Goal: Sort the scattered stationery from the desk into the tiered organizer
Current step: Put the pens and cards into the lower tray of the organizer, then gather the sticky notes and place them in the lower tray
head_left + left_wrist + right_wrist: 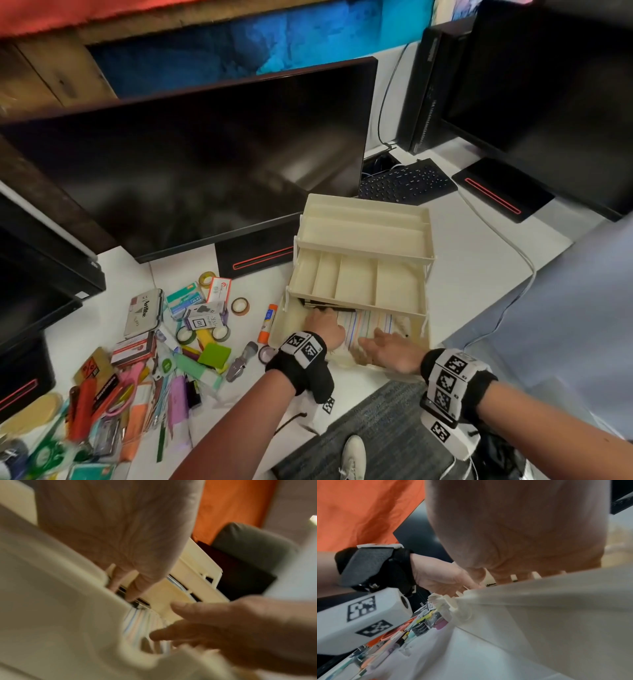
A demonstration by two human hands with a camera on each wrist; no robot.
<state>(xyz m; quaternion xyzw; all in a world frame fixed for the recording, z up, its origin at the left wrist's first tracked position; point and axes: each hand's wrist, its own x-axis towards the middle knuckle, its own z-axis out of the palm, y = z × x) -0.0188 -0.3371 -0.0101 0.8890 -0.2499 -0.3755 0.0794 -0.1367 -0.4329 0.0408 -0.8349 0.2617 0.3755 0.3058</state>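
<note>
The cream tiered organizer stands on the white desk, right of the stationery pile. Its top and middle tiers look empty. A striped pad lies in the bottom tier, with a dark flat item at the back left. My left hand reaches into that tier, its straight fingers touching the dark item under the middle shelf. My right hand rests over the striped pad with fingers spread and holds nothing. The wrist views are blurred; each shows the other hand at the organizer wall.
A glue stick, tape rolls and a grey tin lie just left of the organizer. A large monitor stands behind, a keyboard and second monitor to the right. A white cable crosses the desk. Carpet lies below the front edge.
</note>
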